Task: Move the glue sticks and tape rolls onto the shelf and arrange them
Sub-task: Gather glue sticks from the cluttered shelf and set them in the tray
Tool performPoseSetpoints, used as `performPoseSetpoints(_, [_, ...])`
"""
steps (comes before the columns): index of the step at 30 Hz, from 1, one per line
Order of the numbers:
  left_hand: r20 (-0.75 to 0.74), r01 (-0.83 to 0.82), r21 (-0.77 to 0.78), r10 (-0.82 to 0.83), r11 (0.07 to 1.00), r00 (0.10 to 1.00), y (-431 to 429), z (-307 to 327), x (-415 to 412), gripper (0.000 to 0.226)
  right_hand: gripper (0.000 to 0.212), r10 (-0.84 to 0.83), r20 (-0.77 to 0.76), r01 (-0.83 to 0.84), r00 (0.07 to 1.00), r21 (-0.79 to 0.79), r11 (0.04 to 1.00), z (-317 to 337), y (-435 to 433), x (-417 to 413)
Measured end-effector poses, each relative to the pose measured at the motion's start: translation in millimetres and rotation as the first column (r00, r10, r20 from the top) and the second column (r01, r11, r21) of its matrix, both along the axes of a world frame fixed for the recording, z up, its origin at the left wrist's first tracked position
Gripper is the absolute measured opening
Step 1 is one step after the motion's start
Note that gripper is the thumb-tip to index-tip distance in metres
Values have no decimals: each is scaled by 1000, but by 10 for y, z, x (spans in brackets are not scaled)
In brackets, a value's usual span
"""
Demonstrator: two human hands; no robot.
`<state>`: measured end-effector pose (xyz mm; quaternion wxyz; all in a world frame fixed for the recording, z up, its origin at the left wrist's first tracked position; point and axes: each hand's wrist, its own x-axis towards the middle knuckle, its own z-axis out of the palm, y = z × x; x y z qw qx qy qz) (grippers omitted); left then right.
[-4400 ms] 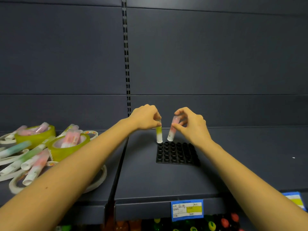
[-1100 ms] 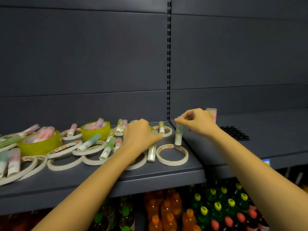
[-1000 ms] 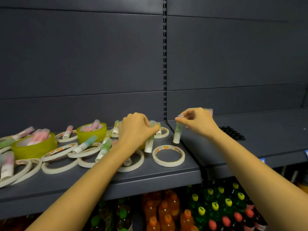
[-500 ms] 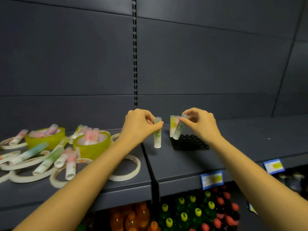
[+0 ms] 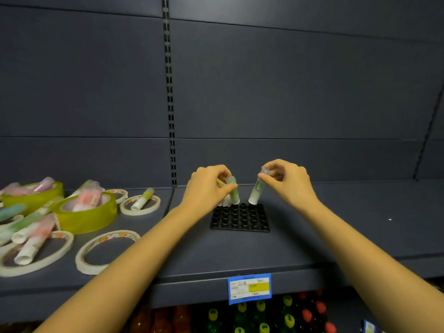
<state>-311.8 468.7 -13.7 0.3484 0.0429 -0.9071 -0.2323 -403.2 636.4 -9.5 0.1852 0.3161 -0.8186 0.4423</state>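
Head view: two yellow tape rolls (image 5: pixel 33 193) (image 5: pixel 85 213), one tray (image 5: pixel 240 218)

Both forearms bare to frame edge; no sleeves, left hand (image 5: pixel 208 188) and right hand (image 5: pixel 289 181) ungloved.

Green glue stick (image 5: pixel 233 192), pale green-white glue stick (image 5: pixel 256 192), black studded tray (image 5: pixel 240 218), yellow tape rolls (image 5: pixel 87 216)

The dark grey shelf (image 5: pixel 336 236) carries a black socketed tray (image 5: pixel 240 219) on its right section. On the left section lie two wide yellow tape rolls (image 5: pixel 86 218), thin white tape rings (image 5: pixel 105 251) and scattered glue sticks (image 5: pixel 31 243). A blue price label (image 5: pixel 249 288) hangs on the front edge.
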Motion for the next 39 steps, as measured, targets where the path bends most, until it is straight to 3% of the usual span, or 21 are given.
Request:
performPoseSetpoints(9, [70, -129, -71, 134, 989, 988, 103, -60, -202, 22, 15, 94, -2, -94, 996, 23, 995, -34, 8, -253])
performPoseSetpoints(13, [111, -171, -200, 195, 965, 974, 115, 46, -285, 25, 13, 111, -2, -111, 994, 20, 994, -27, -48, -327])
performPoseSetpoints(19, [125, -186, -613, 326, 768, 937, 158, 164, -448, 32, 19, 114, -22, -112, 993, 66, 992, -74, -143, -407])
performPoseSetpoints(22, [115, -166, -714, 349, 680, 930, 142, 116, -513, 33, 21, 113, -34, -110, 993, 81, 991, -94, -181, -441])
performPoseSetpoints(32, [105, -202, -671, 361, 714, 927, 69, 21, -548, 38, 25, 108, -1, -108, 994, 112, 988, -126, -302, -442])
performPoseSetpoints(39, [211, -158, -581, 335, 799, 918, 9, 113, -460, 44, 24, 43, -224, 43, 974, 364, 930, -29, -377, -393])
